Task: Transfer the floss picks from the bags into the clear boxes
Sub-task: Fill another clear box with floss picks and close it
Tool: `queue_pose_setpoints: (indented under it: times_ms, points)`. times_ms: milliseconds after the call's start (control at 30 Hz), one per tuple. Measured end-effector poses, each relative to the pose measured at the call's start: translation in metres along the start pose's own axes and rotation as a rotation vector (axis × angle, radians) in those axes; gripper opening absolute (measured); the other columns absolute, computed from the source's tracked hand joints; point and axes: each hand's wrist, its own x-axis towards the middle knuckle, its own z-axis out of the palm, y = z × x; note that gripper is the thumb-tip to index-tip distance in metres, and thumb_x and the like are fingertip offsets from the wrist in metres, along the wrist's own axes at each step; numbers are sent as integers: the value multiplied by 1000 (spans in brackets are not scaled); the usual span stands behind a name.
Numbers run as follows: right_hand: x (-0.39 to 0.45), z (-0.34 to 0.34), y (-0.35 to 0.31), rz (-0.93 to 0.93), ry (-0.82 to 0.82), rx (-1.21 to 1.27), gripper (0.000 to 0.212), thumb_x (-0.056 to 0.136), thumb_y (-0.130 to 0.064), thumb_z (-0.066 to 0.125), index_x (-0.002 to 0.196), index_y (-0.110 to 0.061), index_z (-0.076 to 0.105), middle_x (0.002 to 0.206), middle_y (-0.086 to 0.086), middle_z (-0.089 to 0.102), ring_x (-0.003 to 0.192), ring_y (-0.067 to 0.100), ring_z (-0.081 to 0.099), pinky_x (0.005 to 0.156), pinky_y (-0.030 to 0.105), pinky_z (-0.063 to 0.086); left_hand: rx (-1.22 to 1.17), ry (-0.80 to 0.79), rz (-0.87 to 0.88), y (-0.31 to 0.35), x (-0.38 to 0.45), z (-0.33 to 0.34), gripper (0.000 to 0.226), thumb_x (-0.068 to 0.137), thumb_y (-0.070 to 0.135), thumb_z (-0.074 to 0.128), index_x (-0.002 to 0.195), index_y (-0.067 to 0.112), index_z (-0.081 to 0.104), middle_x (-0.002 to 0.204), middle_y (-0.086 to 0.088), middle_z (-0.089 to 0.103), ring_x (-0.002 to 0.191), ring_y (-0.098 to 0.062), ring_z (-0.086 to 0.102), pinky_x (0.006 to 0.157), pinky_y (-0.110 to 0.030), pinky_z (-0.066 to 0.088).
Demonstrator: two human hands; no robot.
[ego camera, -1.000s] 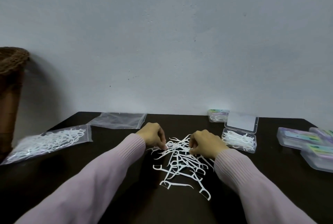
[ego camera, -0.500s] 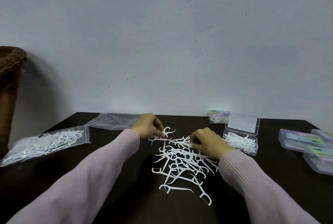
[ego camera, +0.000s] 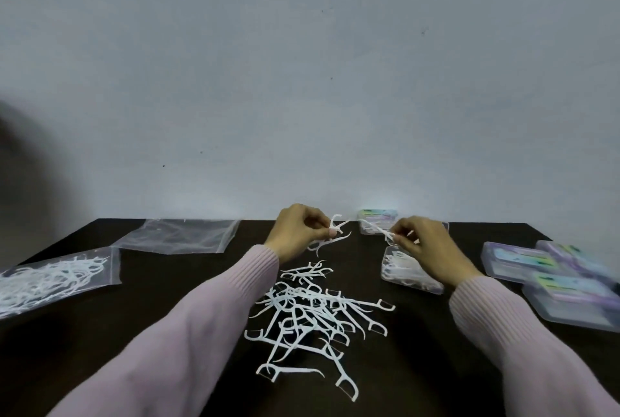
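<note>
Above the dark table (ego camera: pixel 100 366), a few floss picks (ego camera: pixel 330 237) were pinched in the left hand (ego camera: pixel 298 232), which had been raised off the loose pile (ego camera: pixel 312 319) since a second before. One pick (ego camera: pixel 377 228) was pinched in the right hand (ego camera: pixel 426 245), which had been carried over the open clear box (ego camera: pixel 407 274). A full bag (ego camera: pixel 50 279) and an empty bag (ego camera: pixel 181 237) lay to the left.
</note>
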Motion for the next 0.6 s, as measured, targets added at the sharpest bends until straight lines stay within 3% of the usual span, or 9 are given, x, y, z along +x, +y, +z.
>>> queue_pose_setpoints:
  times_ms: [100,233,400,500,600]
  points:
    - [-2,-9,25,71,-28,-110,14,90,-13,58,101,-11,67,98,4,63,84,17,58,81,31,47,-13,-50,51,12,7,26,11,78,19,75,85,12,71,77,1,69,68,-5,62,60,-14,49]
    - [-8,-13,48,176,-70,-196,17,91,-18,57,104,-22,67,108,3,62,98,19,60,86,36,48,119,-76,144,26,18,59,11,78,26,75,85,19,70,84,3,69,79,-9,63,77,-27,54]
    - [-11,-10,58,193,-109,-134,22,91,-18,55,112,-21,64,115,-1,60,101,10,56,90,27,47,171,-103,194,38,27,86,16,79,26,75,93,19,71,92,3,70,82,-9,63,80,-28,53]
    - [-11,-12,61,174,-74,-29,27,90,-13,57,116,-16,62,114,1,61,92,4,52,79,13,40,176,-133,198,38,32,97,18,79,26,74,96,18,72,94,4,71,84,-8,63,82,-28,53]
    - [-11,-12,67,166,-50,4,33,88,-8,60,119,-16,60,109,2,63,89,3,53,77,10,40,192,-170,197,38,34,106,17,80,25,73,97,20,72,96,5,71,87,-7,63,84,-29,52]
